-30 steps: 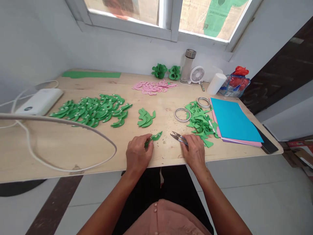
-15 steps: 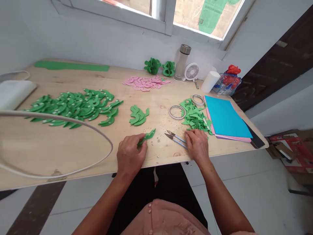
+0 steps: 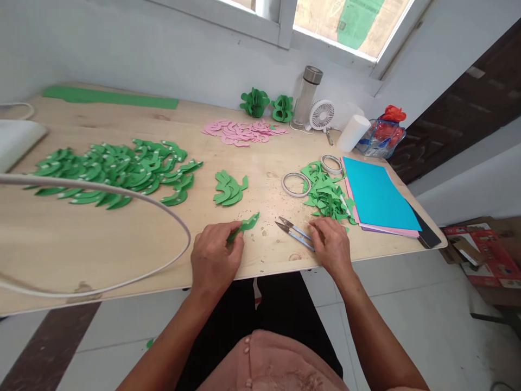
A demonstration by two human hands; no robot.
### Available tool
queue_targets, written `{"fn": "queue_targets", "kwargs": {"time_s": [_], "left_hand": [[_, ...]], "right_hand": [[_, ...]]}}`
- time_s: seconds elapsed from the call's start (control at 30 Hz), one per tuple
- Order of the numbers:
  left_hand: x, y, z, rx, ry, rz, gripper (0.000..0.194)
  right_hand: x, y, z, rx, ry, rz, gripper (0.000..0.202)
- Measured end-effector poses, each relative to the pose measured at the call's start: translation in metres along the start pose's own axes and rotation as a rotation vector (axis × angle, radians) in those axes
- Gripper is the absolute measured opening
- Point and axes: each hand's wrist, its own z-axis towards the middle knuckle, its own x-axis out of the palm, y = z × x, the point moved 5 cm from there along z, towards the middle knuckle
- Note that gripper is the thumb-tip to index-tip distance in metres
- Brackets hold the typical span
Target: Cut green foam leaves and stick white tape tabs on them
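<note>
1. The person's left hand [image 3: 217, 255] pinches a curved green paper cutout [image 3: 249, 221] with white patches, over the pale wooden counter [image 3: 260, 258] near its front edge; the piece's inner end is hidden by the grip.
2. The right hand [image 3: 331, 247] sits with curled fingers beside the handle ends of blue-handled metal snips [image 3: 299, 235]; from where I stand, I can't tell whether it grips anything.
3. At the back right, a clear plastic bag with blue edging [image 3: 380, 138] holds red, crumpled stuff, part of it poking out on top.
4. The clear bottle with a steel cap [image 3: 305, 100] stands by the wall; its contents are hard to make out.
5. A white cable [image 3: 122, 190] loops across the view, crossing a heap of curved green paper pieces [image 3: 150, 174]. A white object [image 3: 16, 141] is cut off at the left.
6. Crumb-strewn wood separates the cutout from the snips.
7. A black phone-like slab [image 3: 427, 233] lies near the right edge, partly under bright blue sheets [image 3: 378, 193].
</note>
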Motion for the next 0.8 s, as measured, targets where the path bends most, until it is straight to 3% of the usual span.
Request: {"fn": "queue_targets", "kwargs": {"time_s": [0.17, 0.4, 0.6, 0.8], "left_hand": [[-0.001, -0.001, 0.0, 0.002, -0.004, -0.011, 0.019], [0.0, 0.001, 0.001, -0.004, -0.006, -0.027, 0.019], [-0.001, 0.001, 0.0, 0.004, -0.014, -0.031, 0.018], [-0.001, 0.002, 0.0, -0.016, -0.017, -0.041, 0.018]], "right_hand": [[0.001, 0.0, 0.002, 0.069, -0.018, 0.003, 0.018], [0.005, 0.007, 0.02, 0.059, 0.208, -0.327, 0.017], [0.015, 0.012, 0.032, -0.015, 0.347, -0.481, 0.017], [0.005, 0.007, 0.021, 0.086, 0.344, -0.278, 0.013]]}}
